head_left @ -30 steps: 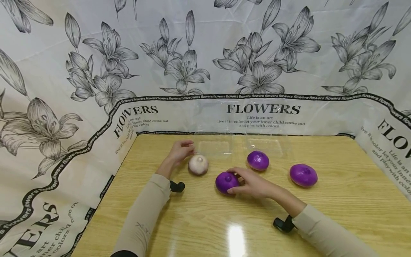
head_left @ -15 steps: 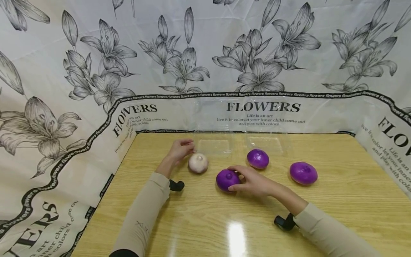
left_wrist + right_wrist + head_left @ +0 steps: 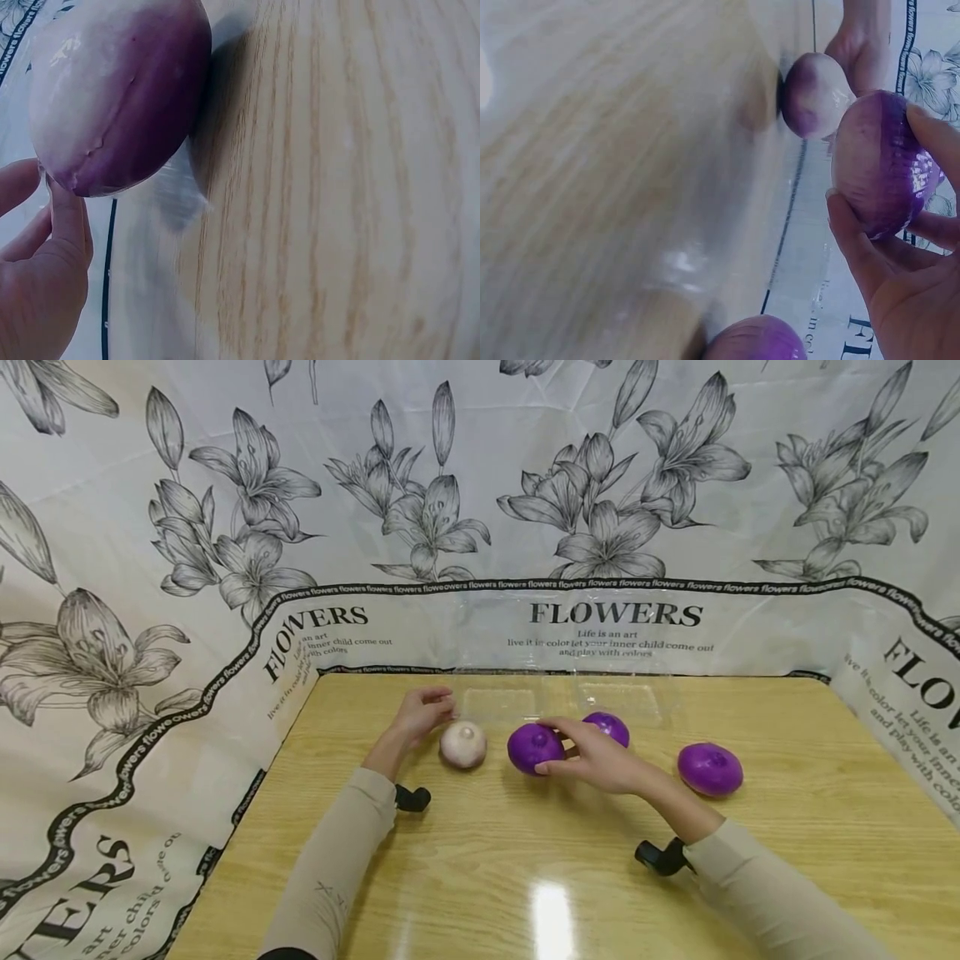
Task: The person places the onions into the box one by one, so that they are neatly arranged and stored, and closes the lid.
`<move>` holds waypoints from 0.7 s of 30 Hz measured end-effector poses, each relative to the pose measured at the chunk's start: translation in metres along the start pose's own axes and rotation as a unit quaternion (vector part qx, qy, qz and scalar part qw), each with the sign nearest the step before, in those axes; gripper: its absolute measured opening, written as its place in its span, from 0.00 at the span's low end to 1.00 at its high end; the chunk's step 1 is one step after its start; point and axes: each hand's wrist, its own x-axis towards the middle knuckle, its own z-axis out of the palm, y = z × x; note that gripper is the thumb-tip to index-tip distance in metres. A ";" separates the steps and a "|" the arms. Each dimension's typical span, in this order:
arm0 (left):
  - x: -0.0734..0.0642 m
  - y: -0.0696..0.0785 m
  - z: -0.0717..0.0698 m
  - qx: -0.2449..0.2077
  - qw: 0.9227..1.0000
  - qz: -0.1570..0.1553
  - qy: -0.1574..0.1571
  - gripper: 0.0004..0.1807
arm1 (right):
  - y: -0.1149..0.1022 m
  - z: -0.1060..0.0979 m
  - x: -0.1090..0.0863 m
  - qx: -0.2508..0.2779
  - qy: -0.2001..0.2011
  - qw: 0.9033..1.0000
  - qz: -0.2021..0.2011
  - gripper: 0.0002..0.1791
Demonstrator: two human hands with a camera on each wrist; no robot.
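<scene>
My right hand (image 3: 600, 762) grips a glossy purple onion (image 3: 536, 749) between thumb and fingers, raised over the table; the right wrist view shows this onion (image 3: 877, 165) paler on one side. At the far left, my left hand (image 3: 422, 713) pinches the left edge of a clear plastic box (image 3: 501, 702), its fingertips partly hidden behind a bulb in the left wrist view. That whitish bulb with a purple underside (image 3: 462, 745) stands beside the left hand, close in front of the box. A second purple onion (image 3: 611, 727) is partly covered by my right hand.
Another clear plastic box (image 3: 618, 696) stands to the right of the first, near the back edge. Farther right on the wooden table (image 3: 480, 868) lies a third purple onion (image 3: 710, 769). A flower-printed cloth (image 3: 420, 635) hangs round the back and sides.
My right hand has lifted the purple onion and carried it toward the back, now overlapping the onion behind. My left hand has stayed in place.
</scene>
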 end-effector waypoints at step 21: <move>0.002 -0.004 0.001 -0.004 1.000 0.008 -0.002 0.23 | -0.004 -0.001 0.051 -0.023 0.096 0.994 0.042 0.37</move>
